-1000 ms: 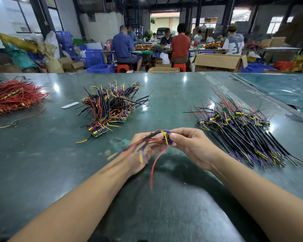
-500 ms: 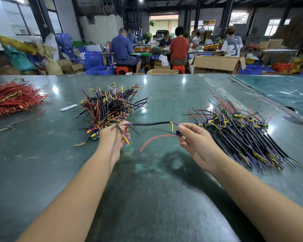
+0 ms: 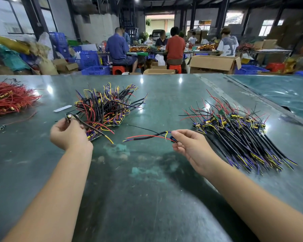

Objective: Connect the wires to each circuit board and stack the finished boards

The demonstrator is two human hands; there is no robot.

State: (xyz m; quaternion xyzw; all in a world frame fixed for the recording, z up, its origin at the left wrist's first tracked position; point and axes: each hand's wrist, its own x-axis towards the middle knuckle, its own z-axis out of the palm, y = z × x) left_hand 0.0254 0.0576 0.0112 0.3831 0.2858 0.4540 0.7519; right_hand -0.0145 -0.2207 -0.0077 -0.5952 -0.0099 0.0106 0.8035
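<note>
I'm pinching a black wire lead (image 3: 87,125) in my left hand (image 3: 68,134) by the finished stack (image 3: 105,109), mid-bench. My right hand (image 3: 190,145) is gripping a small board (image 3: 173,139), wires trailing left, beside the right-edge pile (image 3: 243,135).

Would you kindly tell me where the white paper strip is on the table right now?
In the head view, the white paper strip lies flat on the green table, left of centre, between the red wire pile and the stacked boards.

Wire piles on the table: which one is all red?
The far-left pile, by the table's edge: only red wires. The middle and right piles mix black, yellow, blue and red.
</note>
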